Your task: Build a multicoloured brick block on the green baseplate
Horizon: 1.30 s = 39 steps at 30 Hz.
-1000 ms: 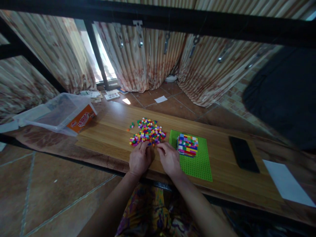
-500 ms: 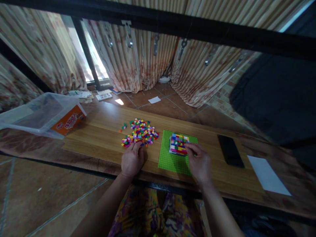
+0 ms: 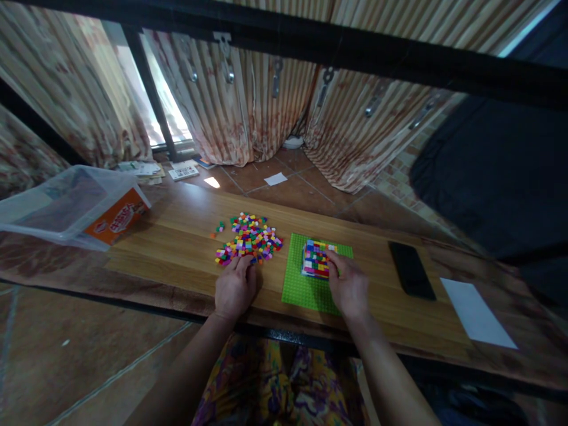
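Observation:
A heap of small coloured bricks (image 3: 249, 238) lies on the wooden table (image 3: 177, 236). Right of it a green baseplate (image 3: 306, 287) carries a multicoloured brick block (image 3: 316, 258). My left hand (image 3: 234, 287) rests at the near edge of the heap, its fingers lying flat and touching the nearest bricks. My right hand (image 3: 348, 283) is over the baseplate with its fingertips pressed on the right side of the block's top. Whether a brick sits under those fingertips is hidden.
A clear plastic tub with an orange label (image 3: 84, 207) stands at the far left of the table. A black phone (image 3: 410, 270) and a white sheet of paper (image 3: 477, 312) lie to the right. Curtains, a black frame bar and tiled floor lie beyond.
My right hand has left the brick heap and moved right onto the block on the baseplate. My left hand has stayed at the heap's near edge. The view has shifted slightly.

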### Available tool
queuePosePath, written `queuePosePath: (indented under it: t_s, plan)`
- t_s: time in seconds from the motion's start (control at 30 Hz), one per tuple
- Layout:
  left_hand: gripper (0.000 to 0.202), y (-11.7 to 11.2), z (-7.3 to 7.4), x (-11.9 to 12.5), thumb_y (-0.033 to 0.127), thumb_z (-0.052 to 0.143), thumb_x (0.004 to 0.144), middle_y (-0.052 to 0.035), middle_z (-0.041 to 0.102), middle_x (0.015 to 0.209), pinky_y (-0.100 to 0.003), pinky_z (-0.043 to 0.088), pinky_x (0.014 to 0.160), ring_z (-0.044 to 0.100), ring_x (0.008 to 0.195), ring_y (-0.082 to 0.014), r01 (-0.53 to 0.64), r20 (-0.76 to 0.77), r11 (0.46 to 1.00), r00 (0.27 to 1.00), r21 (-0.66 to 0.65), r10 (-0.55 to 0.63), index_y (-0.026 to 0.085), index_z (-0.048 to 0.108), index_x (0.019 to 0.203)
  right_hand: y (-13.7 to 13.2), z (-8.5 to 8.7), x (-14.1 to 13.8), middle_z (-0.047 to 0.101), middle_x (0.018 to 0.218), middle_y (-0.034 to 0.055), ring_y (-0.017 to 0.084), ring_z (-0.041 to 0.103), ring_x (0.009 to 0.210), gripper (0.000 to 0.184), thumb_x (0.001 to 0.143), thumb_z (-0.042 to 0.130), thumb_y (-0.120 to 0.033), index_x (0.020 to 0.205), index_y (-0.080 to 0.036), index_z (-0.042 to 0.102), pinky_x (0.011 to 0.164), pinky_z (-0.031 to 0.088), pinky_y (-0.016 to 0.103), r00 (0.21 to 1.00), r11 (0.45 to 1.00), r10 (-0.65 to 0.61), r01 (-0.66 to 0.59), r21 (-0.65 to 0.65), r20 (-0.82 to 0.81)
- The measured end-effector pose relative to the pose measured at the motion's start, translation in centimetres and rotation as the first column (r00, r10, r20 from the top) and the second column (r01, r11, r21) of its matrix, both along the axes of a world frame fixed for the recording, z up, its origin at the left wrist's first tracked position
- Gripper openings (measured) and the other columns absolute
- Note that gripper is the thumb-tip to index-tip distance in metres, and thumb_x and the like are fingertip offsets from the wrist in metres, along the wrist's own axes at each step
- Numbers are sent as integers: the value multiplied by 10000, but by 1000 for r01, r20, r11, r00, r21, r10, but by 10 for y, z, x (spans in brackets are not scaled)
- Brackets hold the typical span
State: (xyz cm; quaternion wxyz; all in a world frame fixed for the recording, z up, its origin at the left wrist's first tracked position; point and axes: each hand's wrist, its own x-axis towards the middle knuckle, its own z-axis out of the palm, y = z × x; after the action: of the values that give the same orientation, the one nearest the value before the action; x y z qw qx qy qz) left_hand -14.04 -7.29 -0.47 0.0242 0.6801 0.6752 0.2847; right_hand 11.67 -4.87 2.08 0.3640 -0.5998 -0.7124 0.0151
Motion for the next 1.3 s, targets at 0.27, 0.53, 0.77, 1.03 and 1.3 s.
queuePosePath:
  t_s: [0.27,0.53,0.77,1.03,1.3]
  plan:
    - [245,0,0,0,269,456,921,-61,667,1016,-270,473,783,632,906,-200,-1,-8,1000,1000,-3,1,211,603,1108,-3,0,0,718,1075,99,221,688,916,314,900,468,-271,1120,-187,675,853,547,400,989,998,-54,50,-32,-135]
    - [251,0,1,0,275,459,913,-65,672,1016,-284,480,781,632,899,-206,-9,-10,1000,1000,-8,9,208,602,1108,-6,1,2,727,1051,90,212,690,904,286,906,492,-326,1063,-190,689,859,539,391,969,994,-106,107,-10,-223]
    - [255,-1,1,0,274,454,916,-62,669,1025,-279,480,793,630,913,-203,-12,-10,1000,1000,-19,12,212,600,1115,-14,1,3,707,999,93,219,639,949,265,928,488,-331,1010,-197,701,881,514,402,986,990,-103,114,81,-127]
    - [268,0,1,0,275,457,918,-63,669,1041,-281,479,788,631,917,-201,-12,-2,999,1000,-33,12,216,599,1137,-16,-7,2,651,1067,102,235,568,1014,289,928,442,-237,1045,-216,706,922,478,444,999,996,-54,53,74,5]
    - [253,0,1,0,269,455,918,-65,667,1009,-276,469,795,626,918,-202,-3,-10,1000,1000,-22,3,207,603,1114,-14,-10,2,630,1086,103,233,565,1022,286,917,450,-226,1025,-218,715,906,489,430,999,997,-32,33,72,-19]
